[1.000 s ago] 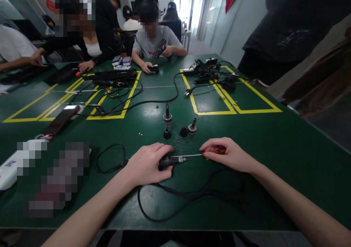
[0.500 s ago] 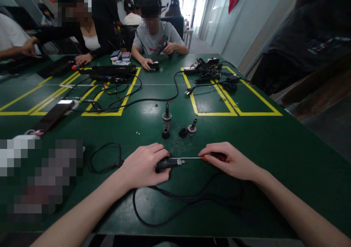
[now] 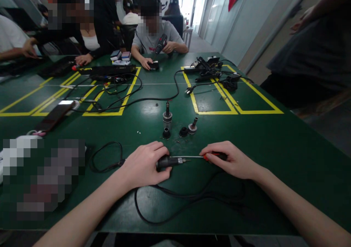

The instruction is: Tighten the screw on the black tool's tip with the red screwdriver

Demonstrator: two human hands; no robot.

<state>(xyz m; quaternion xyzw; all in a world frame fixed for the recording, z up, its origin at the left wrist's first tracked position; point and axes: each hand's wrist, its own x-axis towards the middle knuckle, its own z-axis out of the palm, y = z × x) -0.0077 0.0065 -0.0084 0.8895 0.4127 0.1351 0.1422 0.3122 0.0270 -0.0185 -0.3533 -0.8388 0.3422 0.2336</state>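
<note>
My left hand (image 3: 146, 163) is wrapped over a black corded pen-shaped power tool (image 3: 169, 161), whose metal collar and thin tip point right. A screwdriver with a red and black handle (image 3: 219, 155) lies in the closed fingers of my right hand (image 3: 234, 159). Its long shaft (image 3: 189, 157) runs left behind the power tool towards my left fingers, which hide its end. Beyond my hands stand a metal shaft part (image 3: 167, 118), a black collar (image 3: 166, 133), a black ring piece (image 3: 183, 131) and a round metal part with a stem (image 3: 192, 127). A few tiny screws lie near them.
A black cable (image 3: 153, 223) loops in front of my hands. To the left lies a phone (image 3: 56, 117). Farther back are a tangle of black adapters and cords (image 3: 207, 71) and a plug (image 3: 189, 90). Across the table a person (image 3: 159, 38) holds a drill (image 3: 161, 44).
The view has shifted very slightly. Both hands keep their hold and place on the tools. A person at the right edge has moved, and an arm now shows there.
</note>
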